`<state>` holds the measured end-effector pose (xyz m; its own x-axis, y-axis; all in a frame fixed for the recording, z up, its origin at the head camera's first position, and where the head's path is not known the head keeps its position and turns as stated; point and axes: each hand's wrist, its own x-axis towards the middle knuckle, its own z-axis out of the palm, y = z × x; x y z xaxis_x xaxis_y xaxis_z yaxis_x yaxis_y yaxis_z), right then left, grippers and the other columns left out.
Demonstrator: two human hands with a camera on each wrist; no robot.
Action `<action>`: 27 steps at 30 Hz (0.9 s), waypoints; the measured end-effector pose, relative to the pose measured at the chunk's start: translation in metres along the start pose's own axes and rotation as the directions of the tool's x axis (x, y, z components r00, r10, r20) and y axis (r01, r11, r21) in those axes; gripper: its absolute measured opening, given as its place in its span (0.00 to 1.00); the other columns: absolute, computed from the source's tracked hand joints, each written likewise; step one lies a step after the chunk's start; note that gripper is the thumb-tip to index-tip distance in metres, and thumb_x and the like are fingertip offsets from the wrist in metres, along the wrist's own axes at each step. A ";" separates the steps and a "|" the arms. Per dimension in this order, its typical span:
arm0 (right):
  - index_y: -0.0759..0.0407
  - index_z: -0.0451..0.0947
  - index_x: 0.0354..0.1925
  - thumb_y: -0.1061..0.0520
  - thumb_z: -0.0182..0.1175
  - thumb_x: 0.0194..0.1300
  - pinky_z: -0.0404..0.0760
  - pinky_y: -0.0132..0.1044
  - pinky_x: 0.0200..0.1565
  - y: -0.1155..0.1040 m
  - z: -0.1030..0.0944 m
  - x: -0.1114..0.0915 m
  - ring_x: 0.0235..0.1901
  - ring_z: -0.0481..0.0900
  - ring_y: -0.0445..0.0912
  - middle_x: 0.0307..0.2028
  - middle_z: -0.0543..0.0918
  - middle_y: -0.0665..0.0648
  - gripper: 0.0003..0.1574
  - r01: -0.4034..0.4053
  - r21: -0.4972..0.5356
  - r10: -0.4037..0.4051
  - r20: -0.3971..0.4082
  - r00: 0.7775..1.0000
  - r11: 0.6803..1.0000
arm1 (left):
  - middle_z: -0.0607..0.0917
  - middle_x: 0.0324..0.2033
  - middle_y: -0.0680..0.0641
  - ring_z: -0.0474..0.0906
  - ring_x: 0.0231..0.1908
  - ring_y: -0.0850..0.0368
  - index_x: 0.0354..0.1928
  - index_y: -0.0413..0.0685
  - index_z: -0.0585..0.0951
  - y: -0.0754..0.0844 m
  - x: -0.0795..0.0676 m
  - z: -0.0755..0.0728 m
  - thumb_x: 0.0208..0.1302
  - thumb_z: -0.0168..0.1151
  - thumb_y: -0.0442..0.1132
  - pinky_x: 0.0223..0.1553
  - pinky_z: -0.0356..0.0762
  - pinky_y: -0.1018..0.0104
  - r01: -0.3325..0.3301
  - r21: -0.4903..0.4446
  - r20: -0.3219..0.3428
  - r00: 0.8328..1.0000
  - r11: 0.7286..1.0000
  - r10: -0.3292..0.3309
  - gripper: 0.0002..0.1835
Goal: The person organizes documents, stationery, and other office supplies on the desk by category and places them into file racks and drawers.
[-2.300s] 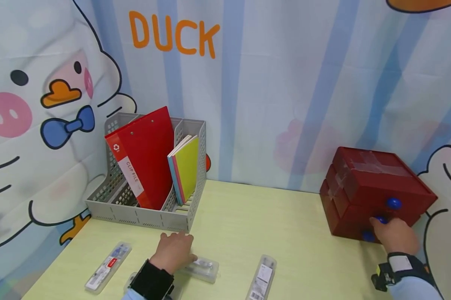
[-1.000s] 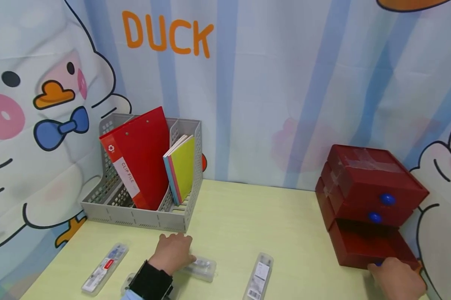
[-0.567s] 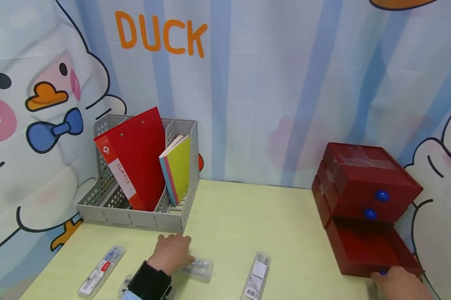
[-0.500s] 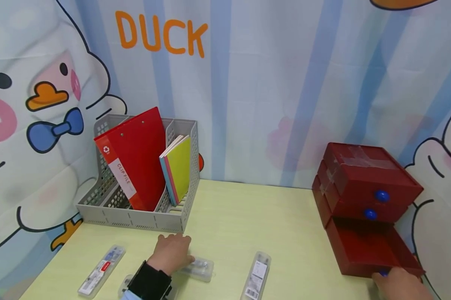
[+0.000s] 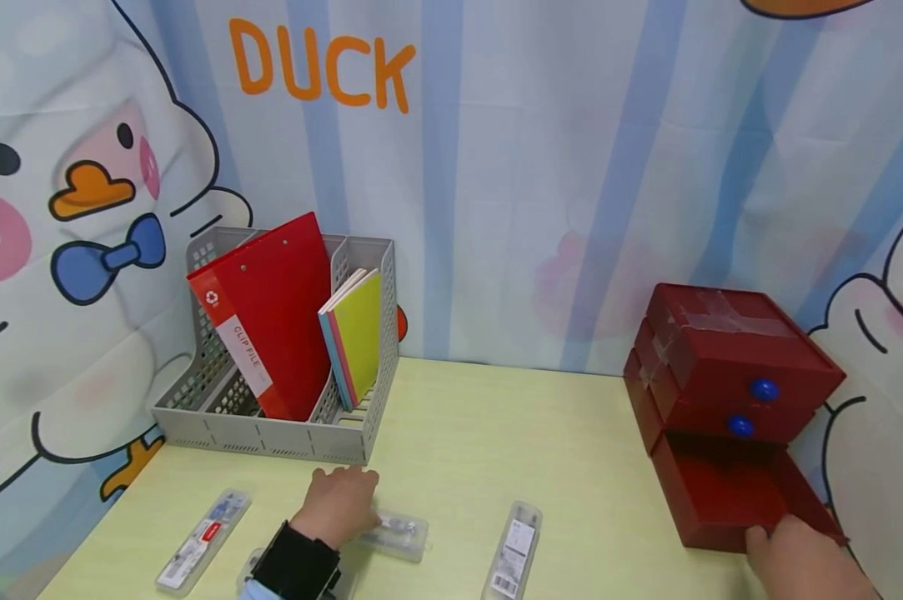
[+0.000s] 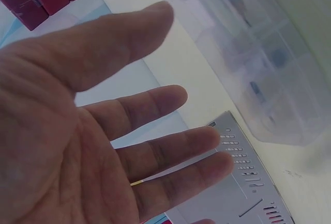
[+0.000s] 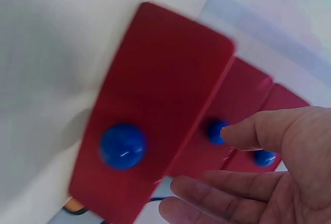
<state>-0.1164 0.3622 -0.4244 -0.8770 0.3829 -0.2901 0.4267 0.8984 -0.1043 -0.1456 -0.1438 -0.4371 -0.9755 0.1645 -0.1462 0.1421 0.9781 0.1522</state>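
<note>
My right hand [image 5: 811, 558] hovers at the front edge of the pulled-out bottom drawer [image 5: 721, 504] of a dark red drawer unit. In the right wrist view, the fingers of this hand [image 7: 295, 162] are loosely bent and hold nothing; the drawer's blue knob [image 7: 122, 146] stands apart from them. The drawer's visible inside is bare. My left hand [image 5: 338, 508] is spread above the table beside a clear plastic case [image 5: 402, 537]. The left wrist view shows its palm and parted fingers, with the translucent case [image 6: 269, 74] beyond the thumb and small dark items inside it.
A grey perforated organizer [image 5: 271, 437] at the back left holds a red clip file [image 5: 278, 325] and thin colored notebooks [image 5: 361, 342]. More clear cases lie on the table, one at the left [image 5: 203, 542] and one mid-front [image 5: 513, 550]. A printed curtain hangs behind.
My right hand has drawn the bottom drawer out toward me, then released its knob and risen slightly over the drawer front. My left hand has barely moved.
</note>
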 end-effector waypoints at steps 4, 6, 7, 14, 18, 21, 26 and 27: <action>0.70 0.74 0.40 0.46 0.58 0.69 0.80 0.58 0.37 -0.019 -0.002 -0.004 0.28 0.75 0.55 0.27 0.79 0.60 0.25 -0.006 -0.009 0.006 -0.041 0.999 1.000 | 0.81 0.33 0.41 0.76 0.34 0.43 0.42 0.41 0.82 -0.002 -0.001 0.002 0.50 0.77 0.40 0.46 0.72 0.37 -0.018 0.003 -0.004 1.000 1.000 0.018 0.19; 0.71 0.74 0.46 0.45 0.59 0.68 0.79 0.64 0.40 -0.030 -0.001 -0.005 0.30 0.75 0.57 0.31 0.81 0.63 0.28 -0.006 -0.008 0.006 -0.049 0.999 1.000 | 0.81 0.32 0.42 0.76 0.34 0.43 0.41 0.41 0.82 -0.003 -0.002 0.002 0.52 0.75 0.37 0.45 0.72 0.37 -0.030 0.007 -0.006 1.000 1.000 0.030 0.15; 0.71 0.74 0.49 0.45 0.60 0.67 0.78 0.67 0.41 -0.036 0.000 -0.006 0.31 0.76 0.57 0.33 0.81 0.64 0.29 -0.007 -0.006 0.007 -0.057 0.998 1.000 | 0.80 0.32 0.42 0.76 0.34 0.43 0.40 0.42 0.81 -0.003 -0.002 0.003 0.53 0.73 0.35 0.44 0.72 0.38 -0.036 0.009 -0.010 0.999 0.999 0.036 0.13; 0.70 0.76 0.47 0.47 0.61 0.66 0.80 0.63 0.38 -0.072 0.013 -0.019 0.28 0.76 0.54 0.31 0.81 0.62 0.26 0.128 0.002 -0.128 -0.060 0.990 0.992 | 0.80 0.31 0.42 0.76 0.34 0.43 0.38 0.43 0.82 -0.006 -0.004 0.006 0.48 0.74 0.31 0.43 0.72 0.38 -0.039 0.023 0.005 0.999 0.999 0.039 0.14; 0.69 0.77 0.47 0.46 0.61 0.67 0.80 0.62 0.38 -0.089 0.024 -0.025 0.28 0.78 0.54 0.32 0.83 0.62 0.26 0.187 -0.021 -0.188 -0.055 0.981 0.982 | 0.81 0.32 0.42 0.76 0.35 0.42 0.40 0.43 0.82 -0.008 -0.003 0.009 0.48 0.74 0.31 0.44 0.72 0.37 -0.027 0.027 0.034 0.999 0.999 0.026 0.15; 0.70 0.78 0.49 0.45 0.61 0.67 0.80 0.63 0.39 -0.100 0.033 -0.029 0.31 0.81 0.56 0.36 0.84 0.64 0.28 0.232 -0.034 -0.234 -0.065 0.970 0.972 | 0.81 0.33 0.41 0.77 0.36 0.42 0.41 0.42 0.82 -0.009 -0.002 0.012 0.48 0.74 0.30 0.45 0.72 0.36 -0.022 0.025 0.051 0.998 0.999 0.021 0.15; 0.68 0.80 0.47 0.47 0.62 0.65 0.80 0.61 0.36 -0.116 0.047 -0.036 0.34 0.82 0.59 0.36 0.84 0.64 0.25 0.312 -0.017 -0.312 -0.125 0.942 0.950 | 0.81 0.33 0.42 0.77 0.37 0.42 0.41 0.43 0.83 -0.012 0.000 0.019 0.49 0.72 0.28 0.46 0.72 0.36 -0.028 0.014 0.069 0.997 1.000 0.027 0.16; 0.67 0.80 0.47 0.47 0.62 0.65 0.80 0.60 0.36 -0.119 0.050 -0.038 0.35 0.82 0.60 0.36 0.84 0.64 0.25 0.323 -0.019 -0.323 -0.133 0.937 0.946 | 0.81 0.34 0.43 0.77 0.37 0.42 0.41 0.44 0.83 -0.013 0.001 0.020 0.49 0.72 0.28 0.46 0.72 0.36 -0.030 0.013 0.069 0.997 0.999 0.029 0.15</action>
<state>-0.1228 0.2298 -0.4482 -0.9889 0.0977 -0.1117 0.1163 0.9778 -0.1741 -0.1448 -0.1536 -0.4590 -0.9571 0.2016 -0.2083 0.1739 0.9742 0.1437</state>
